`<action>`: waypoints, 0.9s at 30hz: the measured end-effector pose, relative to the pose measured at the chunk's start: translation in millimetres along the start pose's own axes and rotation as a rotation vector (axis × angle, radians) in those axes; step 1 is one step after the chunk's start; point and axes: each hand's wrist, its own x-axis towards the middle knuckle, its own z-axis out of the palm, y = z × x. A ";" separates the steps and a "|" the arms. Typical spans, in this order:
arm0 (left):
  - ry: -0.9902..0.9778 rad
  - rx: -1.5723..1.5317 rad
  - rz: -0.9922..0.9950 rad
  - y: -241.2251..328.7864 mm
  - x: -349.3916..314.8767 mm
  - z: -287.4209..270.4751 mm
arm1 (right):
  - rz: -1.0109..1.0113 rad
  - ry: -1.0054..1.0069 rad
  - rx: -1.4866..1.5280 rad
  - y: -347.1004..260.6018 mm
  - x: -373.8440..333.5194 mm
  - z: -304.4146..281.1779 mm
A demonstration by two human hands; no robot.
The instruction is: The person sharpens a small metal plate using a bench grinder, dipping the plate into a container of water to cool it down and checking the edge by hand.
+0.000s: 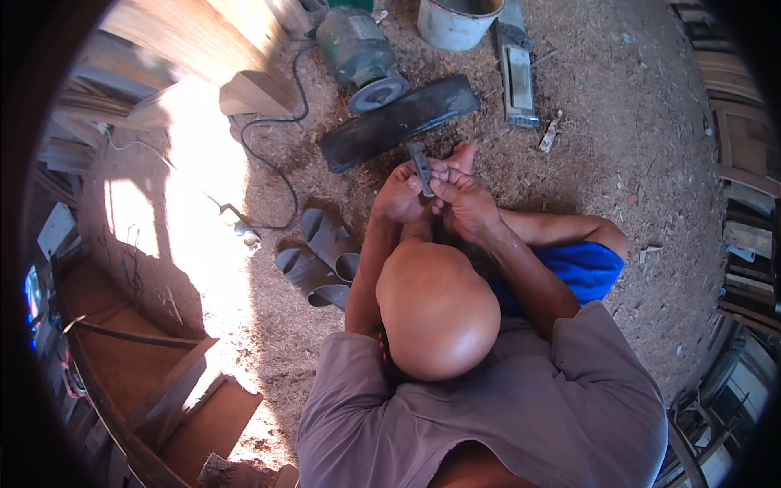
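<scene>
Between both hands, in front of my raised bare knee (439, 313), is a small flat slotted metal blade (421, 169), dark grey and tilted upright. My left hand (399, 193) grips it from the left, fingers curled round its side. My right hand (465, 203) pinches its lower right edge with thumb and fingers. Some of the fingertips are hidden behind the blade and each other. Just beyond the hands lies a long dark block (399, 122) on the ground. A bare foot (462, 157) shows behind my right hand.
A green electric motor with a grinding disc (379, 94) stands beyond the block, its black cable (281, 171) curving left. Nearby are a white bucket (457, 28) and a narrow framed stone-like slab (518, 81). Grey slip-on shoes (317, 256) lie left. Timber (260, 89) stands far left.
</scene>
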 end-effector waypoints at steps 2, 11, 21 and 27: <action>0.011 0.009 -0.002 -0.9 -1.7 -0.6 | 0.006 -0.018 0.009 -0.7 -2.4 -0.1; -0.022 -0.009 -0.005 -2.7 -7.4 -2.1 | 0.026 -0.026 0.078 -8.0 -16.1 12.6; 0.172 -0.016 0.185 2.8 15.8 9.7 | -0.117 0.074 -0.004 -33.8 -30.5 17.7; 0.231 0.063 0.082 1.0 38.0 24.1 | -0.375 0.150 -0.180 -58.7 -41.1 22.3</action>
